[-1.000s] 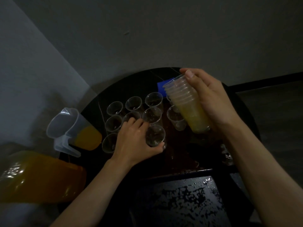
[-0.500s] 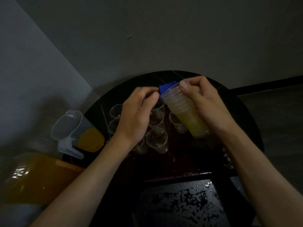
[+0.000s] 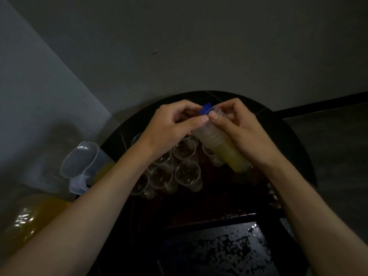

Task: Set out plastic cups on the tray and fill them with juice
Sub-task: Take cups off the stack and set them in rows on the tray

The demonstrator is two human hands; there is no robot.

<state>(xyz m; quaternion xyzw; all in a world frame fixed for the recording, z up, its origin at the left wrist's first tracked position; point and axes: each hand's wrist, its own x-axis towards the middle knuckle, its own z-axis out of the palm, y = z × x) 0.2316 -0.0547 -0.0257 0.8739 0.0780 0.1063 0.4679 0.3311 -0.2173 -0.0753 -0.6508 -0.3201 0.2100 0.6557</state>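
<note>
Lower left: one big juice bottle (image 3: 29,222), looking well filled.
Just right of it: one clear jug (image 3: 83,164), holding a little juice, standing by the left edge of the round table (image 3: 288,148).
Centre: seven cups (image 3: 187,174) countable on the tray (image 3: 219,200), standing upright in close rows, all looking empty; possibly more hiding under the left forearm.
Above them: left hand (image 3: 171,126), pinching the rim of the topmost cup (image 3: 213,112) between thumb and fingers.
Behind the fingertips: one blue scrap (image 3: 206,108), kind impossible to tell.
Right of centre: one stack of cups (image 3: 219,144), tilting with its mouth toward upper left, hovering over the tray; number nested impossible to tell.
Right hand (image 3: 247,134): wrapping round that stack.
Progress, judging: setting out partly done, with another cup being worked loose; pouring not yet starting, every cup waiting for juice.
</note>
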